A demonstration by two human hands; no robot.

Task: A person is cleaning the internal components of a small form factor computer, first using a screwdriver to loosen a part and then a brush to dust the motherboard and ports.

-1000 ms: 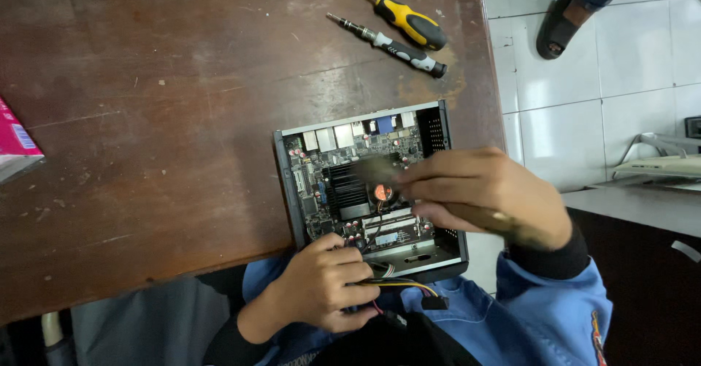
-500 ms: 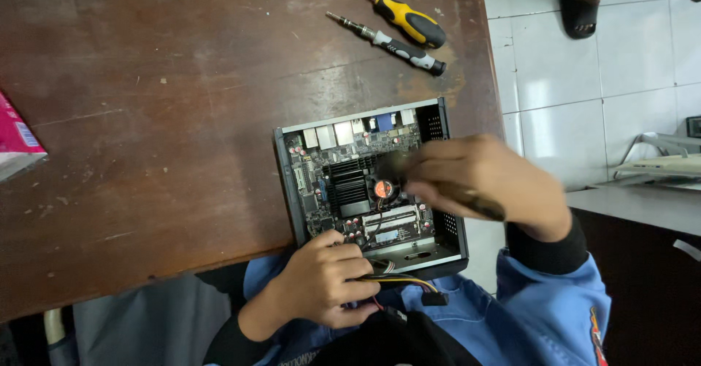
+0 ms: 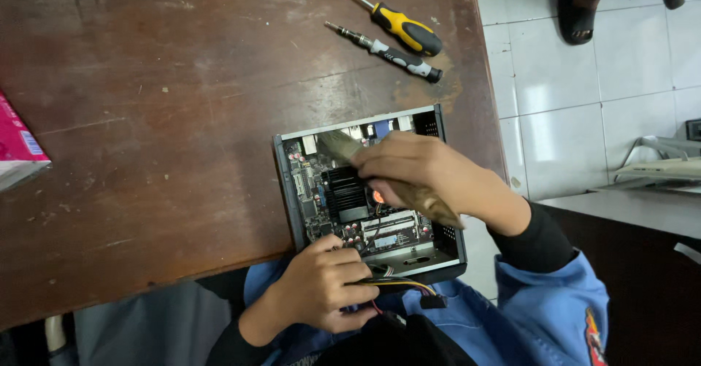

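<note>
Shifted up-left since before: right hand (image 3: 423, 172), fingers pinching brush (image 3: 343, 147) over open computer case (image 3: 369, 194), frame centre, at table (image 3: 146, 117) edge. Left hand (image 3: 325, 286), fingers curled on cable bundle (image 3: 401, 286), lower centre.

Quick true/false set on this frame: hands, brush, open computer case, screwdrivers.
1. The right hand holds a brush over the open computer case. True.
2. The left hand rests flat on the table, away from the case. False: it grips the case's near edge, by the cable bundle.
3. Two screwdrivers lie on the table beyond the case: the yellow-handled screwdriver and the slim black-and-grey screwdriver. True.
4. The case lid is on. False: the board and black heatsink are exposed.
</note>
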